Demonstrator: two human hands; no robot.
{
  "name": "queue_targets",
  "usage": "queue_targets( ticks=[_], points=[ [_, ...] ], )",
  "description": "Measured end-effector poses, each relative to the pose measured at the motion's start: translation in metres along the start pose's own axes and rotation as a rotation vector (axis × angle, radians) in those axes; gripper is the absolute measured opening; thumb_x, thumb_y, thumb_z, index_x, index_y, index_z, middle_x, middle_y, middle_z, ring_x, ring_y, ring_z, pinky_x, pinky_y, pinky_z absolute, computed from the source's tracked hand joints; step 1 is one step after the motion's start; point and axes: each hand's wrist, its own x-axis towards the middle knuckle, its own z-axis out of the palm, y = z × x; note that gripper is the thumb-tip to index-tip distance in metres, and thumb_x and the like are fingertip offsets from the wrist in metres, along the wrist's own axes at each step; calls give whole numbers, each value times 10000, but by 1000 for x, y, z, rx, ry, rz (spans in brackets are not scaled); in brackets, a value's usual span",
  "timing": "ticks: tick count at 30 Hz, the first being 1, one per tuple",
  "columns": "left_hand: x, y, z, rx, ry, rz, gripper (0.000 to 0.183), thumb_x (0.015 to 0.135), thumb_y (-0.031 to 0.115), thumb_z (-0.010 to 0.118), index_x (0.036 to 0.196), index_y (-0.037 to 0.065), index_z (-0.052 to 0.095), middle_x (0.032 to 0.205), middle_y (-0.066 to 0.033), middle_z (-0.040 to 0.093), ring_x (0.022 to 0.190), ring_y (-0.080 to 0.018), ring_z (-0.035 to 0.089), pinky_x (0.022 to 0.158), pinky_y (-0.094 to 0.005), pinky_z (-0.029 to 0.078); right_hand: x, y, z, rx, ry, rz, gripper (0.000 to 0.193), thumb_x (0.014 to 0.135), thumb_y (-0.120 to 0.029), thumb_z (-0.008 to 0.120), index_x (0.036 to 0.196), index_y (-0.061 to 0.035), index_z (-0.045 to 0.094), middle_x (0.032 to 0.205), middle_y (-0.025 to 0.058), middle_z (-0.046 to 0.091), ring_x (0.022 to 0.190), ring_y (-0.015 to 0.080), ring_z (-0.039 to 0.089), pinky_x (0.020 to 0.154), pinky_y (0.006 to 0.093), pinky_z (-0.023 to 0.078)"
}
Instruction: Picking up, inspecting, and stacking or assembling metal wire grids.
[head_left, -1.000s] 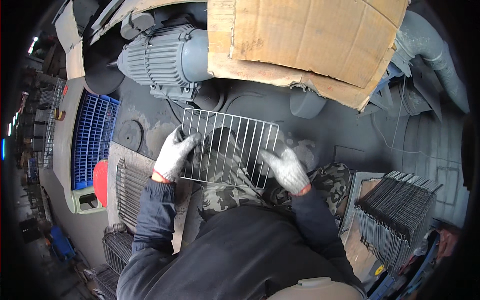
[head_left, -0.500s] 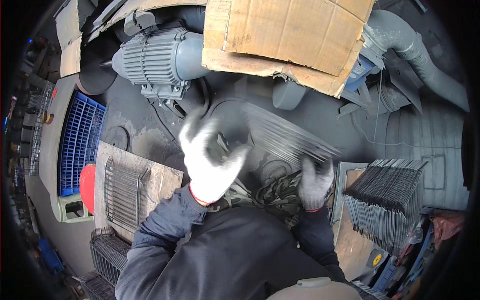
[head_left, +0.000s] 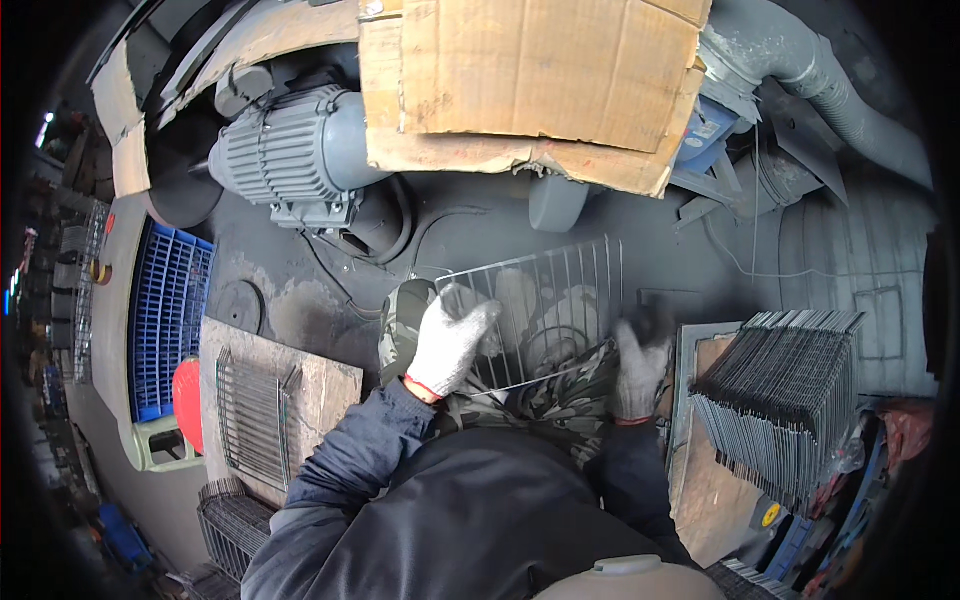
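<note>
A wire rack (head_left: 532, 312) of thin parallel metal rods spans the space above my lap, tilted. My left hand (head_left: 452, 338), in a white glove, has its fingers closed on the rack's left edge. My right hand (head_left: 641, 372), in a greyer glove, is close to the rack's right side. Its fingers are dark and smeared by motion, so whether they touch the rack is unclear. Camouflage trousers (head_left: 405, 322) show beneath the rods.
At right a tall stack of wire racks (head_left: 775, 385) stands on a board. Several more racks (head_left: 255, 420) lie on a wooden board at left, near a blue plastic crate (head_left: 170, 310) and a red round object (head_left: 187, 405). Ahead are a grey motor (head_left: 285, 150), cardboard (head_left: 530, 80) and a duct hose (head_left: 840, 105).
My left hand, spread and apart from the rack before, has closed on its left edge. The rack has swung left and turned to show its rods face-on. The view has shifted slightly.
</note>
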Motion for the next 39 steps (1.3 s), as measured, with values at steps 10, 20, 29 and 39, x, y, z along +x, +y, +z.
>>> queue_targets(
  ticks=[10,20,29,39],
  points=[
    [78,-16,42,37,-163,-189,347,1012,157,780,1279,1,623,1032,-48,740,773,-108,704,584,-269,584,68,25,-49,-262,-201,458,207,992,-77,763,1189,-12,752,1026,34,781,842,128,705,769,281,564],
    [67,-18,-59,88,120,-153,283,1038,153,739,1235,-16,625,983,-48,725,798,-118,677,708,-282,582,41,60,58,-95,-406,571,128,1000,-101,773,1114,-51,743,909,-2,714,727,100,636,637,301,531],
    [97,-52,33,63,-212,-95,379,1037,138,737,1353,-23,602,1221,-96,708,1124,-124,637,929,-321,561,59,21,-27,-48,-142,480,237,1005,-55,727,1238,-12,734,1105,70,769,940,156,719,837,316,593],
    [68,4,-69,53,103,-303,296,1050,145,718,1310,29,638,1076,-44,727,850,-115,680,725,-277,596,43,58,60,-143,-452,553,220,1009,-96,748,1202,10,746,1040,37,760,891,131,701,803,295,562]
  ],
)
